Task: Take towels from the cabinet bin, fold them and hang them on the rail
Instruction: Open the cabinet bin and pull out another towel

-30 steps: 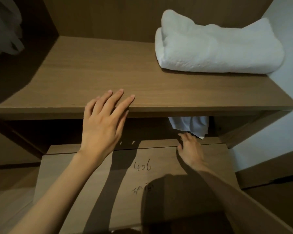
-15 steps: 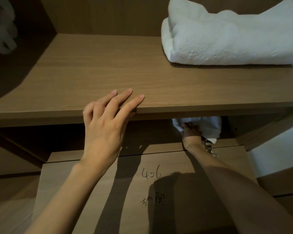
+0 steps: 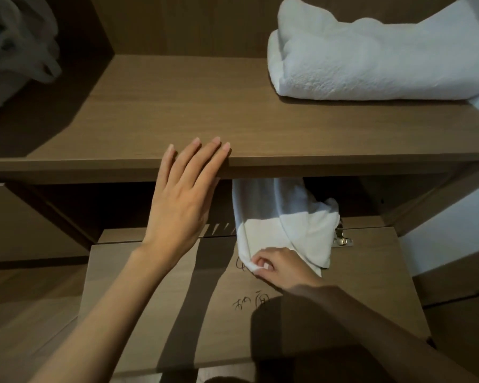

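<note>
A white towel [image 3: 282,225] hangs out from the dark space under the wooden shelf [image 3: 315,145] and drapes over the folded-down wooden flap [image 3: 371,272]. My right hand [image 3: 277,268] pinches the towel's lower corner on the flap. My left hand [image 3: 183,194] rests flat, fingers together, on the front edge of the shelf and holds nothing. The bin itself is hidden under the shelf. No rail is in view.
A thick folded white towel [image 3: 371,62] lies on the shelf at the back right. White cloth [image 3: 14,51] hangs at the upper left. A metal hinge [image 3: 342,239] sits on the flap beside the towel. Handwriting marks the flap.
My right hand went in under the shelf, took hold of the towel and pulled it out toward me over the flap. My left hand stayed on the shelf edge.
</note>
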`<state>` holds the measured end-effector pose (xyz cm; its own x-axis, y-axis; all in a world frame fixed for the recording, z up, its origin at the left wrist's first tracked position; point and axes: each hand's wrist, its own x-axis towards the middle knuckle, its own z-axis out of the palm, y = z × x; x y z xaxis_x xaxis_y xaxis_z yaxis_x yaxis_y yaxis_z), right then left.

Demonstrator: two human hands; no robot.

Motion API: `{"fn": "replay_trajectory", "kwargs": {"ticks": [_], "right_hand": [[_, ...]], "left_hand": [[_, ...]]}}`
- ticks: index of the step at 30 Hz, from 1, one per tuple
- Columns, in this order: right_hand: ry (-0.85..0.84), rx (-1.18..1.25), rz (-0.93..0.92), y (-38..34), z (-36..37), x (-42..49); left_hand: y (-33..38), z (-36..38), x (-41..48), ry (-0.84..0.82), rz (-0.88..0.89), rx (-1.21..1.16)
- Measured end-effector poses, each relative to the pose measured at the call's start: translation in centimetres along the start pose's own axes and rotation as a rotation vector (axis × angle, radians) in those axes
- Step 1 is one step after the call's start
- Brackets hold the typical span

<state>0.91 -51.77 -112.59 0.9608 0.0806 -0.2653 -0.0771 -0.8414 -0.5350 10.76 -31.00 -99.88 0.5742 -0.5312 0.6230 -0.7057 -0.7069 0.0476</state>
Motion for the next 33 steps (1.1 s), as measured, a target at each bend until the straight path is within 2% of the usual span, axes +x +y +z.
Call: {"fn": "replay_trajectory", "kwargs": {"ticks": [2, 3, 5, 7, 10, 14, 16, 19, 23, 33], "right_hand": [[-0.097, 0.049, 0.008, 0.9, -0.4, -1.4], [-0.069, 0.033, 0.014, 1.5, -0.5, -2.0], [0.183, -0.096, 0.019, 3.1, -0.4, -2.4], [0.373, -0.15, 0.151, 4.8, -0.3, -2.4], [0.362, -0.108, 0.347, 5.8, 0.3, -2.1], [0.414, -0.153, 0.343, 5.8, 1.1, -1.4], [0.426, -0.177, 0.333, 5.9, 1.1, -1.2], [0.444, -0.113, 0.36, 6.3, 0.6, -0.9], [0.354, -0.024, 0.402, 5.0, -1.2, -1.4], [0.306, -0.105, 0.264, -4.1, -12.3, -10.1]], "left_hand": [[0.4, 0.3, -1.7, 0.035, 0.005, -0.061], [0.7, 0.7, -2.7, 0.048, 0.002, -0.093], [1.4, 2.1, -4.9, -0.015, -0.039, -0.165], [2.4, 4.0, -6.7, -0.212, -0.133, -0.24], [3.9, 7.0, -8.4, -0.525, -0.413, -0.397], [5.7, 11.0, -9.5, -0.761, -0.555, -0.42], [6.9, 12.7, -9.9, -0.764, -0.642, -0.51], [8.0, 14.1, -10.0, -0.668, -0.787, -0.64], [7.6, 12.8, -9.4, -0.672, -0.788, -0.676], [6.1, -2.0, -4.7, -0.696, -1.03, -0.886]]}}
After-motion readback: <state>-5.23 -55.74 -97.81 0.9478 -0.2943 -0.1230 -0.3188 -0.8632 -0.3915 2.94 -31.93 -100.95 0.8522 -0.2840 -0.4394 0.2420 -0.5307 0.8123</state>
